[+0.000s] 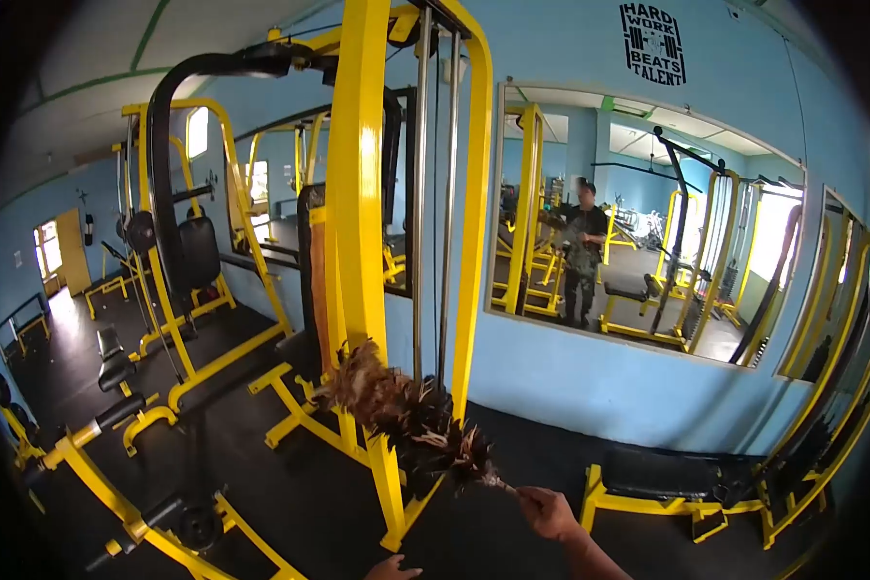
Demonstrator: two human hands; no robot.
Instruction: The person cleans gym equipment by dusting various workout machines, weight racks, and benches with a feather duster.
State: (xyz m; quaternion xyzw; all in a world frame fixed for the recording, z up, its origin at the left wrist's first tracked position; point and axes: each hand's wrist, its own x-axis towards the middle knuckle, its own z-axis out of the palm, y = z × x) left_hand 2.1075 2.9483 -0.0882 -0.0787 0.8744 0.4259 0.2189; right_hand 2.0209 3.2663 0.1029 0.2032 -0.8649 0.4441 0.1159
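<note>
Inside a gym, along one side, a pale blue wall (570, 387), with black flooring (527, 445) below. Close in front, a tall yellow cable machine (358, 193), with a broad upright and, just to its right, two upright metal guide rods (422, 193). Farther left, another yellow machine (155, 222) with a black pad (200, 251). On the wall, right of the guide rods, a large framed mirror (570, 145), and in it the reflection of a person (585, 242) in dark clothes among more yellow equipment. Below the mirror, at right, a low yellow-framed bench (667, 474) with a black padded top. At lower left, a black weight plate (200, 527) on a yellow frame. Above the mirror, black wall lettering (652, 43): "HARD WORK BEATS TALENT".

Across the lower part of the broad upright, a brown and black feather duster (406, 416), slanted from upper left down to lower right, feathers overlapping the yellow metal; impossible to tell whether touching it. At the duster's lower right end, the right hand (546, 510), fingers curled, thin handle (503, 484) pinched between thumb and fingers. At the bottom edge, well left of it, the left hand (393, 570), mostly cut off; impossible to tell whether fingers spread or pressed together.
</note>
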